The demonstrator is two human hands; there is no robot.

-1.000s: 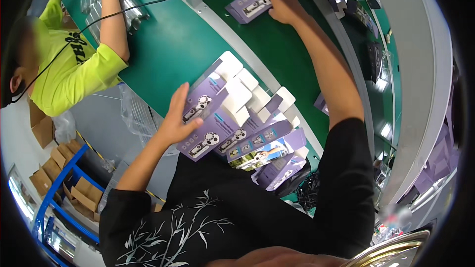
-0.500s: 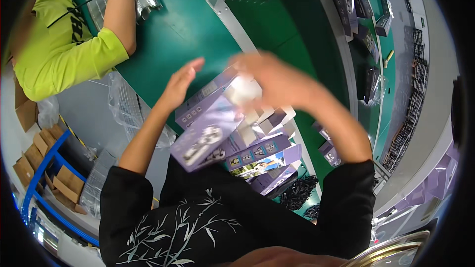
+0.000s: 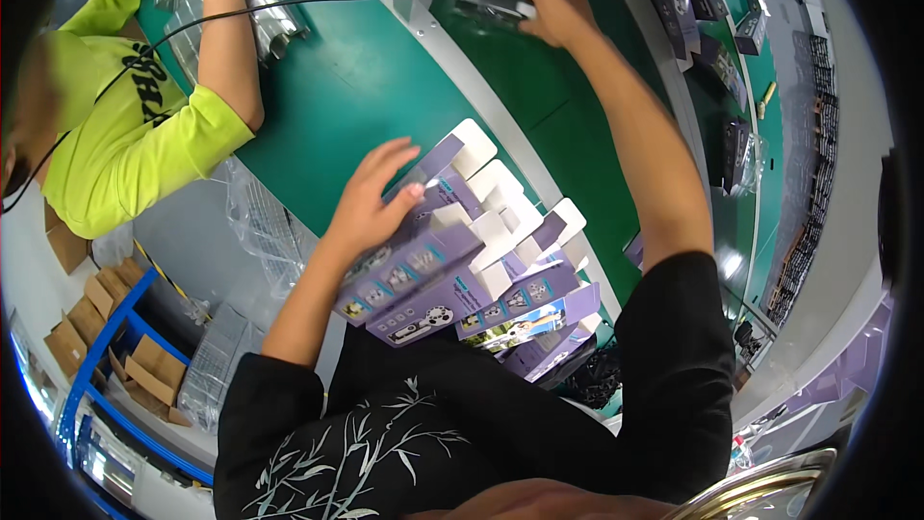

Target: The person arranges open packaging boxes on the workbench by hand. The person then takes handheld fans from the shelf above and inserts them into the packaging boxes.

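Several purple-and-white cartons [image 3: 423, 270] stand in a cluster in front of me, their white end flaps [image 3: 500, 197] folded out. My left hand [image 3: 371, 202] is beside the upper left carton, thumb and fingers spread; whether it touches the carton is hard to tell. At the far side, my right arm reaches out over the green conveyor. There my right hand [image 3: 561, 12] has its fingers closed on the near end of a clear plastic tray [image 3: 488, 0] holding a dark item. The fingertips are partly hidden.
A metal rail [image 3: 481, 87] parts the green table [image 3: 337, 67] from the conveyor [image 3: 577, 125]. A black cable [image 3: 327, 0] crosses above. At left, a co-worker in a yellow-green shirt [image 3: 164, 149] handles clear trays [image 3: 265, 10]. Black shredded filler [image 3: 592, 376] lies beside the cartons.
My right hand has moved from the cartons out to the plastic tray on the conveyor. The carton tilted across the front now stands among the others. My left hand has moved slightly right and down.
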